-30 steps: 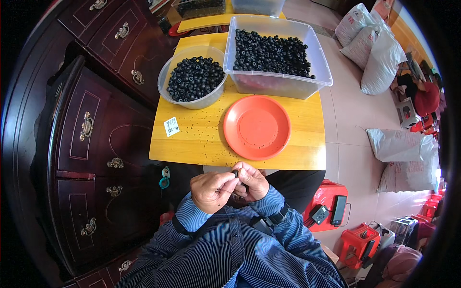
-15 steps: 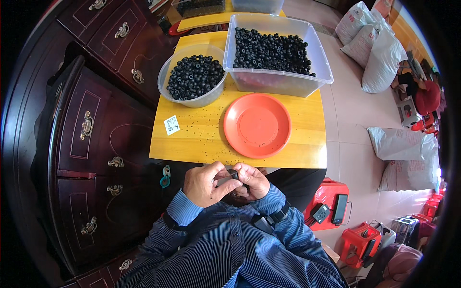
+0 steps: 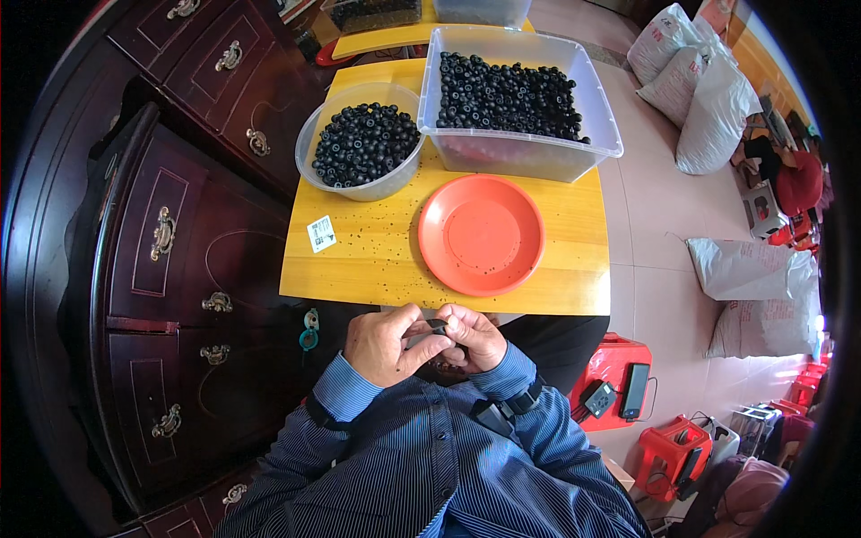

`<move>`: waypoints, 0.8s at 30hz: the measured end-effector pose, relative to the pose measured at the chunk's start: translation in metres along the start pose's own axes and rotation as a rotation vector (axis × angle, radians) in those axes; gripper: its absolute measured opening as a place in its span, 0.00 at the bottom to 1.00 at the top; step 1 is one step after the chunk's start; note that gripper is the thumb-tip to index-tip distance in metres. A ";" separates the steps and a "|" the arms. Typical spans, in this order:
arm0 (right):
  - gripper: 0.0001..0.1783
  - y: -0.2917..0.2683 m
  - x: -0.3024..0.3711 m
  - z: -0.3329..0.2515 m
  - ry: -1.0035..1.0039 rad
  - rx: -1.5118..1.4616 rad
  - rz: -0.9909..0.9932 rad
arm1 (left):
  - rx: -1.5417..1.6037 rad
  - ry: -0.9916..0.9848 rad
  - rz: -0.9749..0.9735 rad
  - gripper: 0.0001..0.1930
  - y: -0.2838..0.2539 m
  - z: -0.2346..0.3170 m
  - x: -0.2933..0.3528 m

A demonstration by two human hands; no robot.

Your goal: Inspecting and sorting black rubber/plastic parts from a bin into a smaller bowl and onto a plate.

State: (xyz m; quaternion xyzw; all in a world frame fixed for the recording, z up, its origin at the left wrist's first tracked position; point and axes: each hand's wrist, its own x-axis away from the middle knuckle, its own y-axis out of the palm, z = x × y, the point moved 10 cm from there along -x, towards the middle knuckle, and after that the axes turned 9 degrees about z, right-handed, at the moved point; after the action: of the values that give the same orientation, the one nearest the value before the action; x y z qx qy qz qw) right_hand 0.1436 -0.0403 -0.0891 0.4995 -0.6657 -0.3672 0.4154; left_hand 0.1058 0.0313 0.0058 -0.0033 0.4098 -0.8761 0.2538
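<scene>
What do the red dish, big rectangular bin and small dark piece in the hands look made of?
Red dish: likely plastic, smooth, satin; even colour, moulded-looking rim.
Rectangular bin: probably translucent plastic, slightly glossy; hazy front wall with a reddish tint.
Dark piece, between the left hand and right hand: possibly rubber or plastic; black, but mostly hidden, so material and finish stay open.

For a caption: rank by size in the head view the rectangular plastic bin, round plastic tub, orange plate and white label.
Rectangular plastic bin
Round plastic tub and orange plate: too alike to rank
White label
</scene>
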 end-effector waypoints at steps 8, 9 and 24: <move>0.08 -0.004 -0.001 -0.001 -0.004 0.048 0.019 | -0.010 0.012 -0.009 0.23 -0.001 0.004 -0.003; 0.08 -0.004 -0.001 -0.002 -0.006 0.051 0.027 | -0.024 0.012 -0.016 0.23 -0.001 0.005 -0.003; 0.08 -0.004 -0.001 -0.001 0.000 0.060 -0.004 | -0.058 0.020 0.003 0.21 0.003 0.001 -0.001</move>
State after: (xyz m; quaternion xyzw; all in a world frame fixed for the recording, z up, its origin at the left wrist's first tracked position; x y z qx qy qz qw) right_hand 0.1465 -0.0404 -0.0927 0.5133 -0.6752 -0.3478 0.3996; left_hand 0.1082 0.0299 0.0042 -0.0014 0.4374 -0.8636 0.2507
